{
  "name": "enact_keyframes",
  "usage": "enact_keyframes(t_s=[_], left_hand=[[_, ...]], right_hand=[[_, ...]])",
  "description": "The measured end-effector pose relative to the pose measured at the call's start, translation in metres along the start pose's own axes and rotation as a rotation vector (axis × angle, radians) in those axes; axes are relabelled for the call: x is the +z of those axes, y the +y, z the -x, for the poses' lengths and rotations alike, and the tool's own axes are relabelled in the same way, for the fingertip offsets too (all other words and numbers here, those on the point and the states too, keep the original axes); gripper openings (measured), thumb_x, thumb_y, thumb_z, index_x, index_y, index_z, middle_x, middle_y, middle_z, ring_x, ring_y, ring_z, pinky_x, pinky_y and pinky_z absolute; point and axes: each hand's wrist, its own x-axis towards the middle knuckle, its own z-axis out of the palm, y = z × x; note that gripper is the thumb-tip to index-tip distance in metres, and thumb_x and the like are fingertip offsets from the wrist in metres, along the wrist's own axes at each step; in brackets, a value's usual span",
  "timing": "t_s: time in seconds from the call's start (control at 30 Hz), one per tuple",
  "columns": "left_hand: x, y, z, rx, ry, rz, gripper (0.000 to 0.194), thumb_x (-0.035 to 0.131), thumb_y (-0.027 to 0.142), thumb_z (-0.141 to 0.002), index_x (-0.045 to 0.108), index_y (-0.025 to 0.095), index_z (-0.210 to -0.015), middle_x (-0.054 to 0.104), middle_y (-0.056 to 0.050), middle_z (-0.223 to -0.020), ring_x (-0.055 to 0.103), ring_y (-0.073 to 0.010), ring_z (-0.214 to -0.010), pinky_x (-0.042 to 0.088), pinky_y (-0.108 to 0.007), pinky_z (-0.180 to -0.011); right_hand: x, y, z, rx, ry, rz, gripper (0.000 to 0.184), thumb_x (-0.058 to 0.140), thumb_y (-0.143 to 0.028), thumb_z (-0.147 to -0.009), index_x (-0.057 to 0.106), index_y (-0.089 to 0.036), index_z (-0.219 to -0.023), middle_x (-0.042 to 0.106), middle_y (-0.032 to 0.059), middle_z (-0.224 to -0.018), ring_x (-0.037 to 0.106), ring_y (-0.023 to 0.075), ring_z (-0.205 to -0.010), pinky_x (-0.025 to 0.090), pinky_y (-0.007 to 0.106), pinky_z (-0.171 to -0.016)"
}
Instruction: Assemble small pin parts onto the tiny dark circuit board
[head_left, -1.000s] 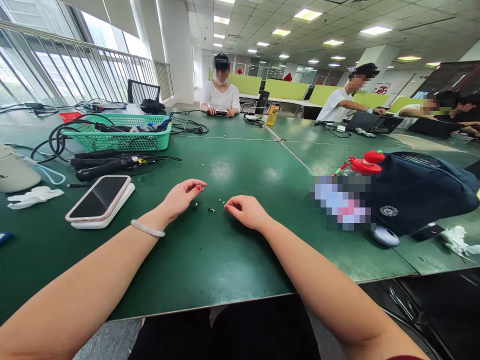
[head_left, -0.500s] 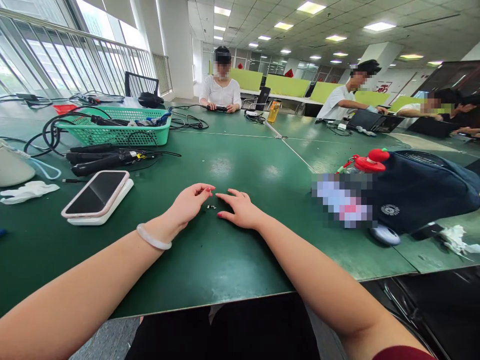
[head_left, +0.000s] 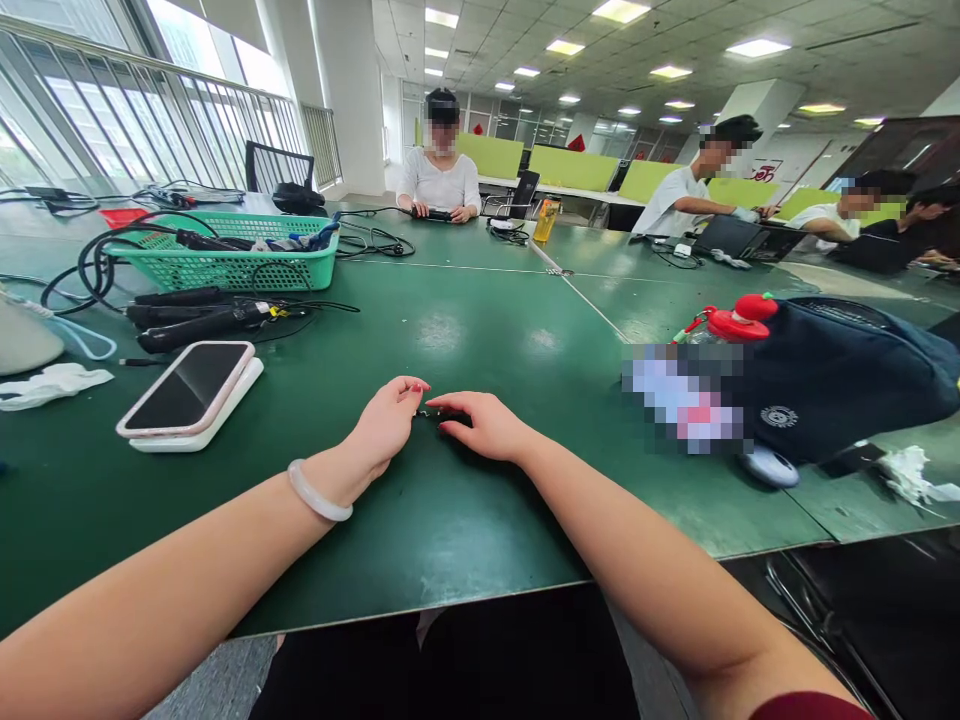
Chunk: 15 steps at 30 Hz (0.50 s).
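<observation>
My left hand (head_left: 386, 420), with a pale bangle (head_left: 319, 492) on its wrist, hovers over the green table (head_left: 375, 550). Its thumb and forefinger are pressed together; whatever may be between them is too small to make out. Facing it is my right hand (head_left: 486, 427), palm down and fingers curved, with a gap between thumb and forefinger. Between both hands lies a tiny dark and shiny piece (head_left: 426, 413), too small to name. Part of it is hidden by the fingers, and I cannot tell whether either hand touches it.
Left of my hands, a phone (head_left: 187, 385) lies on a white box (head_left: 217, 420). Behind are black cabled devices (head_left: 202, 325) and a green basket (head_left: 225, 270). To the right are a dark blue bag (head_left: 847, 380), a red-lidded bottle (head_left: 739, 320) and a mouse (head_left: 771, 467). Several people sit farther off.
My right hand's fingers have drawn in and curved around the tiny piece. My left hand has moved slightly right and down, closer to it. The view has shifted a little.
</observation>
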Motion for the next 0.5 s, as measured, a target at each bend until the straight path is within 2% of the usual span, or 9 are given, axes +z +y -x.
enact_keyframes(t_s=[0.07, 0.17, 0.27, 0.33, 0.43, 0.5], left_hand=[[0.0027, -0.0039, -0.0001, -0.014, -0.05, 0.072, 0.015, 0.046, 0.026, -0.083, 0.059, 0.018, -0.083, 0.055, 0.001, -0.075, 0.047, -0.0122, -0.07, 0.037, -0.025, -0.068], [0.0063, -0.0086, -0.0003, -0.042, -0.165, 0.215, 0.014, 0.048, 0.028, -0.083, 0.058, 0.018, -0.085, 0.055, 0.0, -0.079, 0.048, -0.0124, -0.077, 0.038, -0.027, -0.076], [0.0085, -0.009, 0.0014, -0.058, -0.29, 0.402, 0.014, 0.053, 0.03, -0.08, 0.056, 0.017, -0.085, 0.055, -0.001, -0.087, 0.051, -0.0135, -0.086, 0.039, -0.03, -0.085], [0.0091, -0.0077, 0.0032, -0.04, -0.33, 0.434, 0.016, 0.054, 0.032, -0.08, 0.056, 0.017, -0.085, 0.055, -0.002, -0.09, 0.051, -0.0144, -0.09, 0.038, -0.031, -0.087], [0.0086, -0.0063, 0.0046, 0.026, -0.261, 0.29, 0.018, 0.051, 0.034, -0.082, 0.057, 0.018, -0.085, 0.057, -0.001, -0.091, 0.05, -0.0144, -0.09, 0.037, -0.03, -0.087], [0.0077, -0.0064, 0.0044, 0.042, -0.188, 0.195, 0.017, 0.048, 0.033, -0.084, 0.058, 0.018, -0.086, 0.058, -0.001, -0.09, 0.05, -0.0143, -0.088, 0.036, -0.028, -0.085]], right_hand=[[0.0007, -0.0005, -0.0004, 0.029, 0.038, -0.022, 0.036, 0.052, -0.013, -0.08, 0.062, -0.022, -0.113, 0.067, 0.0038, -0.101, 0.062, 0.0135, -0.084, 0.048, 0.031, -0.083], [0.0, 0.0006, -0.001, 0.043, 0.105, 0.009, 0.033, 0.051, -0.01, -0.078, 0.066, -0.022, -0.105, 0.068, 0.0036, -0.098, 0.06, 0.0131, -0.083, 0.047, 0.029, -0.081], [-0.0018, 0.0029, -0.0012, 0.064, 0.11, 0.039, 0.029, 0.054, -0.01, -0.077, 0.068, -0.022, -0.099, 0.068, 0.0021, -0.091, 0.059, 0.0118, -0.077, 0.046, 0.028, -0.076], [-0.0028, 0.004, -0.001, 0.086, 0.095, 0.063, 0.027, 0.058, -0.011, -0.075, 0.069, -0.022, -0.097, 0.067, 0.0021, -0.087, 0.057, 0.0113, -0.073, 0.046, 0.027, -0.074], [-0.0033, 0.0042, -0.0008, 0.091, 0.058, 0.117, 0.024, 0.062, -0.014, -0.074, 0.069, -0.02, -0.097, 0.067, 0.0036, -0.089, 0.058, 0.0135, -0.079, 0.045, 0.028, -0.077], [-0.0033, 0.0033, -0.0009, 0.043, 0.027, 0.162, 0.025, 0.063, -0.016, -0.075, 0.068, -0.02, -0.1, 0.067, 0.0052, -0.099, 0.057, 0.0166, -0.09, 0.042, 0.032, -0.086]])
